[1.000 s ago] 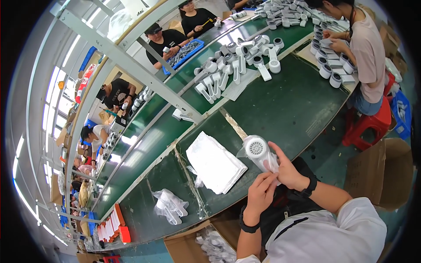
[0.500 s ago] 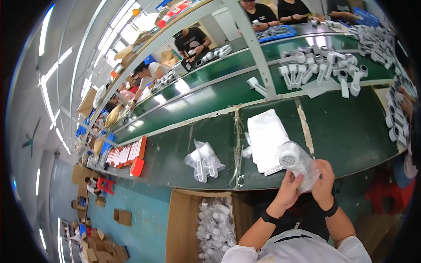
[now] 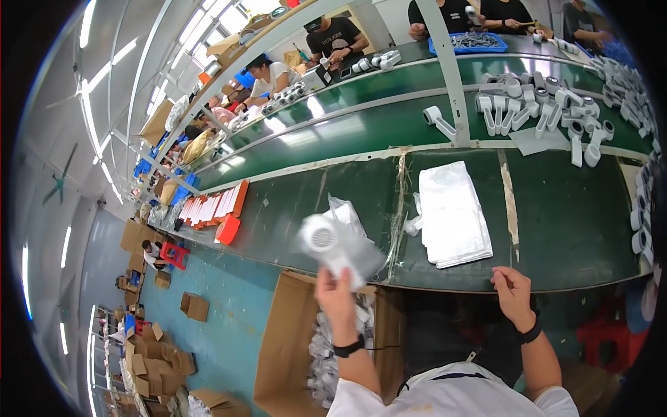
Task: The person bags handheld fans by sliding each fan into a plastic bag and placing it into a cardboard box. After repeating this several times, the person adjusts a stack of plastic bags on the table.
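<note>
My left hand [image 3: 336,299] grips the handle of a white handheld fan [image 3: 326,240] in a clear plastic bag. The fan is blurred by motion, its round grille facing up, above the near table edge. Behind it, partly hidden, lie bagged pieces [image 3: 347,217] on the table. My right hand [image 3: 513,295] is at the table's front edge with fingers loosely curled and nothing seen in them. Just beyond it lies a stack of flat white plastic bags [image 3: 455,215]. An open carton [image 3: 285,347] with many bagged white fans stands below my left arm.
Unbagged white fans [image 3: 535,104] are heaped on the green conveyor [image 3: 375,135], and one fan [image 3: 439,121] lies apart. A metal post [image 3: 453,76] rises at the table's far edge. Orange trays [image 3: 215,205] sit at left. Several people work across the line.
My left hand has carried the bagged fan left, away from the white bag stack. My right hand has let go of it and stays at the right. The view has shifted slightly.
</note>
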`<action>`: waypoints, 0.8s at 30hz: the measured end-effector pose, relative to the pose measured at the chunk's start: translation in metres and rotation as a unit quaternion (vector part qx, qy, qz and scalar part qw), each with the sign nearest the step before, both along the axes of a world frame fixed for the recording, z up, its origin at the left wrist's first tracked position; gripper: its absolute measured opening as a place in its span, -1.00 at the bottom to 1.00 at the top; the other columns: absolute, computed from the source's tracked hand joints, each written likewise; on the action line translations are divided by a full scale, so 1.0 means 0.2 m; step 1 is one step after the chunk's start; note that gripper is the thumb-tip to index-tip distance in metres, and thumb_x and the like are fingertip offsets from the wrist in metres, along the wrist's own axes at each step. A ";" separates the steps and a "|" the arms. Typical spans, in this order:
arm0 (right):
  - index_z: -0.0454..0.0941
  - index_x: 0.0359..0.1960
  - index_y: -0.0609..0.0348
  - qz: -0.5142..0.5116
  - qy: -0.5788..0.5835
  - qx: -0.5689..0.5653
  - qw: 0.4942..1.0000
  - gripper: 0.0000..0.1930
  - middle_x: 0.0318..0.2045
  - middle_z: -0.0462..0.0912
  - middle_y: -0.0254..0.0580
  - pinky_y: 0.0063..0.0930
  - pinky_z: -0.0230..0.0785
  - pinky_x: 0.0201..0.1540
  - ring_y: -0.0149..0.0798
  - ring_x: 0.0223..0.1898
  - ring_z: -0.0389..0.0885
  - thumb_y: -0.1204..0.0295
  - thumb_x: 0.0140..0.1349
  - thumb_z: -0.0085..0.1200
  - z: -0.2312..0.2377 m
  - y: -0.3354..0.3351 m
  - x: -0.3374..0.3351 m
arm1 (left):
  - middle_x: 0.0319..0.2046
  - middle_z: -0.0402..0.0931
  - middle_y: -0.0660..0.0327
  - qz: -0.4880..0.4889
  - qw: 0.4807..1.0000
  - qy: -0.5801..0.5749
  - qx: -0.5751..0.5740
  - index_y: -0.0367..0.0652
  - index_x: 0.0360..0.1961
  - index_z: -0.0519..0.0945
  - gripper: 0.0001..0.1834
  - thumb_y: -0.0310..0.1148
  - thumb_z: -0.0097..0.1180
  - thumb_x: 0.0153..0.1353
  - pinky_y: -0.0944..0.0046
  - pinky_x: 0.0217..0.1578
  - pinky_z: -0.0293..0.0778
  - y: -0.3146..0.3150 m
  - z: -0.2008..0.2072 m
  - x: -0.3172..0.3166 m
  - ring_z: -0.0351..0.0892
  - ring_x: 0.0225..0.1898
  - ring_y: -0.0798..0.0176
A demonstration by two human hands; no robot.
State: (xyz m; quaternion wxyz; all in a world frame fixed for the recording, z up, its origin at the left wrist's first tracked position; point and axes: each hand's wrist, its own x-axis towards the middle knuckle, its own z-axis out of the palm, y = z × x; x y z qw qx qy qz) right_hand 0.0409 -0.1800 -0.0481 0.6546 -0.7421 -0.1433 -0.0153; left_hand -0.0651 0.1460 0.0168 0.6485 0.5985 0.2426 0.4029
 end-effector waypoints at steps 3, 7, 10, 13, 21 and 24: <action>0.60 -0.30 0.37 0.007 0.036 -0.011 0.999 -0.86 -0.57 0.59 -0.26 -0.62 0.31 -0.49 -0.56 -0.55 0.46 0.50 0.25 0.09 -0.11 -0.01 0.05 | -0.14 0.58 0.14 0.141 0.987 0.007 0.083 -0.39 0.13 0.43 -0.55 -0.55 0.17 0.20 0.34 -0.16 0.48 0.32 -0.03 -0.09 0.56 -0.17 0.35; 0.60 -0.32 0.37 -0.019 0.022 -0.028 0.999 -0.86 -0.59 0.58 -0.28 -0.62 0.30 -0.50 -0.55 -0.57 0.44 0.49 0.25 0.10 -0.11 0.01 0.05 | -0.12 0.59 0.00 0.265 0.918 0.222 0.196 -0.40 0.13 0.43 -0.43 -0.37 0.26 0.11 0.19 -0.08 0.46 0.64 -0.18 -0.11 0.58 -0.14 0.11; 0.60 -0.33 0.36 -0.022 0.020 -0.037 0.999 -0.87 -0.60 0.57 -0.29 -0.62 0.29 -0.51 -0.56 -0.57 0.43 0.50 0.24 0.10 -0.11 0.00 0.05 | -0.10 0.57 -0.11 0.294 0.854 0.336 0.269 -0.39 0.10 0.45 -0.39 -0.26 0.27 0.07 0.11 -0.03 0.43 0.73 -0.30 -0.03 0.57 -0.09 -0.07; 0.60 -0.33 0.36 -0.032 0.026 -0.026 0.999 -0.88 -0.60 0.57 -0.28 -0.63 0.30 -0.50 -0.56 -0.57 0.44 0.51 0.23 0.11 -0.12 -0.02 0.04 | -0.06 0.55 -0.17 0.293 0.839 0.336 0.312 -0.39 0.05 0.49 -0.44 -0.22 0.25 0.09 0.07 0.00 0.42 0.75 -0.38 0.08 0.55 -0.03 -0.13; 0.63 -0.33 0.32 -0.042 0.004 -0.052 0.998 -0.87 -0.56 0.61 -0.24 -0.59 0.36 -0.47 -0.53 -0.53 0.49 0.47 0.20 0.16 -0.08 0.00 0.04 | -0.16 0.52 0.02 0.339 0.772 0.223 0.489 -0.29 -0.09 0.56 -0.62 -0.24 0.22 0.15 0.08 -0.16 0.45 0.57 -0.24 0.25 0.53 -0.19 -0.03; 0.62 -0.24 0.30 -0.004 0.067 -0.037 0.997 -0.83 -0.51 0.63 -0.27 -0.60 0.39 -0.41 -0.53 -0.49 0.52 0.46 0.19 0.16 -0.05 -0.05 0.07 | -0.21 0.50 0.11 0.206 0.882 0.112 0.409 -0.27 -0.13 0.56 -0.73 -0.36 0.19 0.18 0.23 -0.28 0.44 0.21 -0.14 0.34 0.49 -0.26 0.14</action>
